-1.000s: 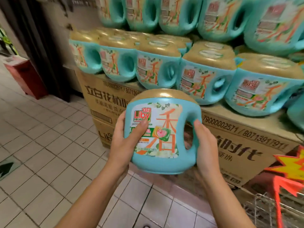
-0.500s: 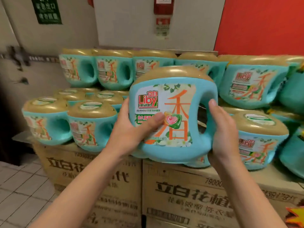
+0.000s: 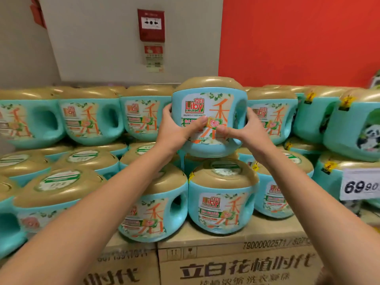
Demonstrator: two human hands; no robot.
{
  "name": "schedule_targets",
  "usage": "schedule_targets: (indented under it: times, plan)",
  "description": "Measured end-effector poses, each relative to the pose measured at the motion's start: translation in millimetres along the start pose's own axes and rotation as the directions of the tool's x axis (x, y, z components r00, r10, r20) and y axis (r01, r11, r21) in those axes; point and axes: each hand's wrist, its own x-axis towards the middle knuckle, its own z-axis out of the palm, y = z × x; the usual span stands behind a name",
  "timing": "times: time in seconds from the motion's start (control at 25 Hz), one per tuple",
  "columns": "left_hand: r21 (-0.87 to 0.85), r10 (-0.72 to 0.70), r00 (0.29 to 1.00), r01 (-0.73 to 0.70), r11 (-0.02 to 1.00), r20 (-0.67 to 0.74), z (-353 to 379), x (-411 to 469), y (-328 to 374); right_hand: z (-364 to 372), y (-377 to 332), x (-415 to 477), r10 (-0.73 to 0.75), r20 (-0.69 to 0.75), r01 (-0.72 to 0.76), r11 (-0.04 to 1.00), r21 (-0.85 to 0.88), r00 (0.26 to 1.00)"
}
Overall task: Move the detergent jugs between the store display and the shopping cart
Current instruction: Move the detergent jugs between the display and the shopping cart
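Jug point(image 3: 209, 140), teal with a gold lid point(image 3: 207, 84), is held upright at the top row of the display point(image 3: 90, 120), above lower jugs point(image 3: 222, 194) on cartons point(image 3: 236, 268). Its sides are gripped by the left hand point(image 3: 174, 130) and right hand point(image 3: 246, 130), thumbs point(image 3: 197, 123) pressed on the label point(image 3: 197, 95).

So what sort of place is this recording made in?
Most likely a supermarket or similar shop: identical detergent jugs stacked in tiers, sitting on printed cardboard cartons, with a price card reading 69.90 at the right. Left hand and right hand grip the middle jug.
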Motion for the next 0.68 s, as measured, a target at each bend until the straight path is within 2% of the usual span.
schedule_targets:
  times: [0.16, 0.36, 0.44, 0.56, 0.68]
  plan:
    - [-0.005, -0.058, 0.997, 0.059, 0.998, 0.056, 10.8, 17.4, -24.0, -6.0, 21.0, 16.7, 0.018, -0.055, -0.023, 0.994, -0.104, 0.998]
    - [0.059, 0.003, 0.995, -0.009, 0.998, 0.101, 12.7, 24.1, -37.1, -2.5, 45.5, 22.8, -0.002, -0.104, -0.019, 0.98, -0.196, 0.995]
    - [0.14, 0.017, 0.996, -0.029, 0.99, 0.086, 12.8, 25.6, -39.9, 0.0, 50.7, 25.3, -0.016, -0.17, -0.032, 0.961, -0.274, 0.985]
    - [0.346, 0.025, 0.999, -0.039, 0.938, 0.044, 12.9, 26.8, -45.1, 3.8, 56.9, 30.2, -0.022, -0.2, -0.037, 0.957, -0.286, 0.98]
    - [0.397, 0.032, 0.999, -0.032, 0.917, 0.005, 14.3, 27.4, -50.7, 8.4, 60.8, 32.7, -0.017, -0.241, -0.047, 0.965, -0.258, 0.97]
